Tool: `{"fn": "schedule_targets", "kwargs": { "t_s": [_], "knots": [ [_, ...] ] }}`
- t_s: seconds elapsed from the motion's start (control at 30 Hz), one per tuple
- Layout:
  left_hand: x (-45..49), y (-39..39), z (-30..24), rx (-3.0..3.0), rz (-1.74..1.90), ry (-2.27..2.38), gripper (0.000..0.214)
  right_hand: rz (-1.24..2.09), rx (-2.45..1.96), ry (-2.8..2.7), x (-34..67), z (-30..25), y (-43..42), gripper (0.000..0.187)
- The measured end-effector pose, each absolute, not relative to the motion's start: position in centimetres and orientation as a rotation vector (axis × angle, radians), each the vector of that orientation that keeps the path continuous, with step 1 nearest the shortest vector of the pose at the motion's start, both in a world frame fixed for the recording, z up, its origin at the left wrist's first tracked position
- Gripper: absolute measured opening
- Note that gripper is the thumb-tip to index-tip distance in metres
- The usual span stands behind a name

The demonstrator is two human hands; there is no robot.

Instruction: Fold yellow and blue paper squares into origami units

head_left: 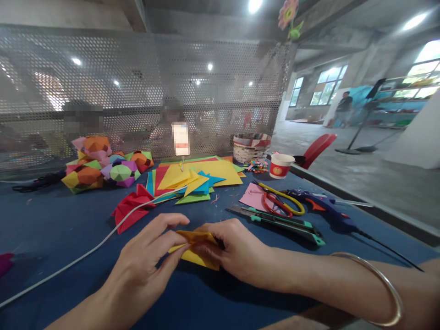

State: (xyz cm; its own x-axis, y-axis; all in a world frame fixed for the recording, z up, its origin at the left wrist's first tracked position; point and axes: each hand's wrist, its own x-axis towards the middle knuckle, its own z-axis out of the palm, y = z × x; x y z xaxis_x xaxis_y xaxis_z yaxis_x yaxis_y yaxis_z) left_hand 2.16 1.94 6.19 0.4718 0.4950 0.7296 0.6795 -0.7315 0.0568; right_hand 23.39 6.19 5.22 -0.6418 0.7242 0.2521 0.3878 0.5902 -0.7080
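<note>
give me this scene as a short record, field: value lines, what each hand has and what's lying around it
left hand: left hand pinches the near-left edge of the yellow folded paper
right hand: right hand grips the same paper from the right; a bangle sits on that forearm
surface: blue table
behind hands: red folded paper, stack of coloured sheets, white cable
right side: utility knives, scissors on pink paper, blue glue gun, paper cup
far left: finished paper balls

A perforated metal screen (pixel 144 91) backs the blue table (pixel 51 224), with bright windows (pixel 328 85) beyond the grey concrete floor (pixel 364 174)
</note>
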Motion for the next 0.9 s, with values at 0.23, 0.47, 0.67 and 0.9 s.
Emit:
{"fn": "schedule_targets", "kwargs": {
  "t_s": [0.23,0.47,0.67,0.9],
  "knots": [
    [2.2,1.3,5.9,-2.525,-0.992,-0.876,0.017,0.678,-0.843,-2.412,23.4,5.4,5.6,0.017],
    [2.1,1.2,5.5,-2.341,-1.191,-1.221,0.031,0.975,-0.956,-2.3,23.2,6.4,4.9,0.017],
    [2.4,1.3,6.4,-2.416,-1.373,-1.352,0.017,0.991,-0.959,-2.215,23.1,6.4,5.3,0.019],
    [2.9,1.8,6.1,-2.717,-1.396,-1.839,0.017,0.946,-0.92,-2.053,23.1,6.4,6.1,0.03]
  ]
}}
